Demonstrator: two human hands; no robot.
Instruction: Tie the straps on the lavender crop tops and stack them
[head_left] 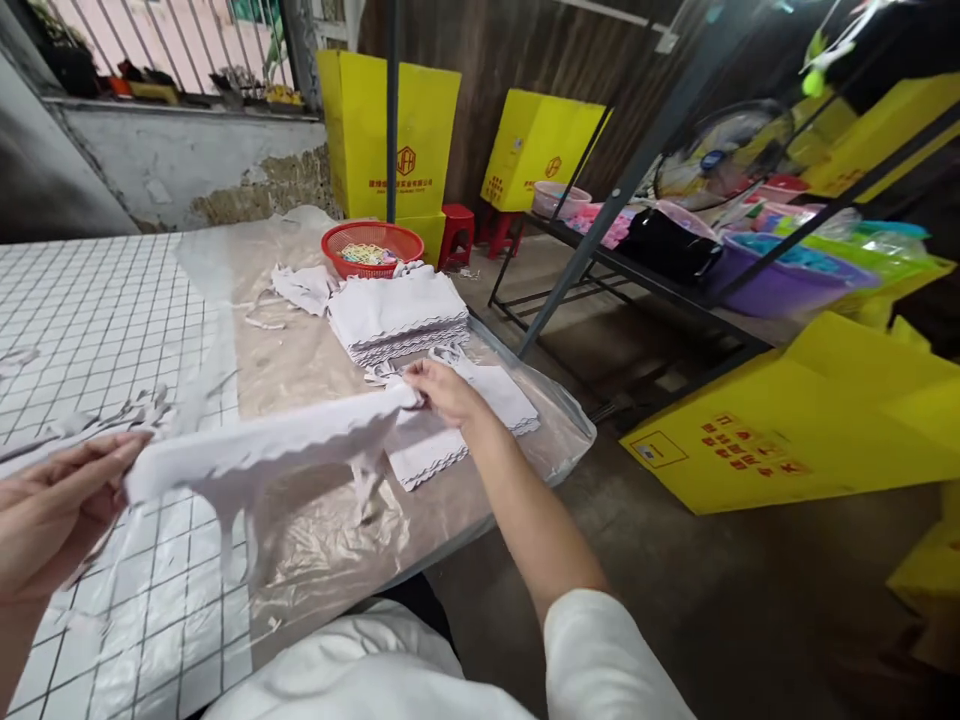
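Note:
A pale lilac-white fabric piece with a scalloped edge (pixel 277 437) is stretched between my two hands above the table. My left hand (pixel 64 510), at the left edge, pinches one end of it. The other end is gripped by my right hand (pixel 442 390), which is over a low pile of scalloped fabric pieces (pixel 491 395). Narrow strips dangle below the held fabric, blurred by motion. Behind my right hand lies a taller stack of scalloped fabric (pixel 401 305). Loose scraps (pixel 304 288) rest to the left of that stack.
Clear plastic sheeting (pixel 270 350) covers part of the white grid-patterned table (pixel 97 300). A red basket (pixel 371 245) of small coloured bands stands at the back. To the right are a metal rack (pixel 652 255), a purple tub (pixel 787 280) and yellow cartons (pixel 810 430).

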